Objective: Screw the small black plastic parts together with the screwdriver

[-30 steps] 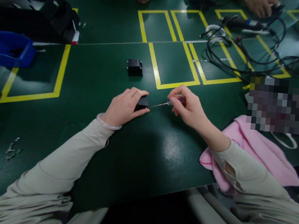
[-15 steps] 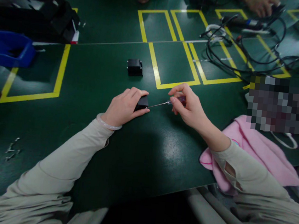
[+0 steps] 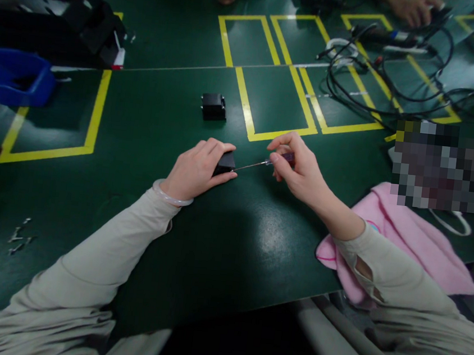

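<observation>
Left hand [image 3: 196,166]: grip narrow, holding a black block [image 3: 226,161] down on the bench [image 3: 162,119]. Right hand [image 3: 299,171]: grip closed on a slim screwdriver [image 3: 289,158], which lies toward three o'clock of that block, its tip apparently meeting the block's near-right corner. Against half a second ago, no clear change is found in either hand; judged steady, with contact apparently maintained. A second block [image 3: 214,106] sits at eleven o'clock, small metal pieces [image 3: 17,234] at eight, pink cloth [image 3: 409,235] at four.
</observation>
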### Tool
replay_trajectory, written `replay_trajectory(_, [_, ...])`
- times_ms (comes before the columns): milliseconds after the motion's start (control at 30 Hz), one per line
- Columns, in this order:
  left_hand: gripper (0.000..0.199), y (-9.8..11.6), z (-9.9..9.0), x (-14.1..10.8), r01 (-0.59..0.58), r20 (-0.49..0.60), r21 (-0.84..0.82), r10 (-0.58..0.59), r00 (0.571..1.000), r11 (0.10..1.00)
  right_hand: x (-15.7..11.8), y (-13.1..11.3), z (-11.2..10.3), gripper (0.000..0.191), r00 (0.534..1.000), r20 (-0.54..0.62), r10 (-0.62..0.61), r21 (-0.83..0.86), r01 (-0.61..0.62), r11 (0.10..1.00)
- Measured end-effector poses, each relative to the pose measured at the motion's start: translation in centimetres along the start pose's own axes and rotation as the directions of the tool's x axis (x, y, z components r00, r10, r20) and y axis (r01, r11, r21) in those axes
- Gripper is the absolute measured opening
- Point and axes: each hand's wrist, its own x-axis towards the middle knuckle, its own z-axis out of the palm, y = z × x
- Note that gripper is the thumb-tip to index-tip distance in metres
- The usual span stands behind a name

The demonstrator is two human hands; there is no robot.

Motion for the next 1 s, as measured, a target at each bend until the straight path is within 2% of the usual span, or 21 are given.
replay_trajectory(133, [0.055, -0.05, -0.01, -0.02, -0.001, 0.000, 0.000, 0.001, 1.000, 1.000, 0.04, 0.00, 0.03, 0.019, 0.999, 0.023, 0.022, 0.014, -0.022, 1.000])
replay_trajectory(333, [0.056, -0.06, 0.08, 0.07, 0.004, 0.001, 0.001, -0.004, 1.000, 1.000, 0.00, 0.06, 0.03, 0.012, 0.999, -0.003, -0.041, -0.006, 0.041, 0.999])
replay_trajectory(533, [0.057, -0.03, 0.12, 0.00, 0.000, -0.009, 0.003, 0.000, 1.000, 1.000, 0.07, 0.27, 0.10, 0.020, 1.000, 0.010, 0.005, 0.004, -0.006, 1.000])
replay_trajectory(767, [0.057, -0.12, 0.18, -0.01, -0.002, -0.019, -0.006, 0.002, 1.000, 1.000, 0.04, 0.11, -0.04, 0.014, 0.999, 0.010, -0.042, 0.009, 0.042, 0.999])
replay_trajectory(1000, [0.056, -0.16, 0.19, 0.05, -0.009, -0.012, 0.008, 0.009, 1.000, 1.000, 0.07, 0.38, 0.04, 0.019, 1.000, 0.009, -0.004, 0.003, 0.004, 1.000])
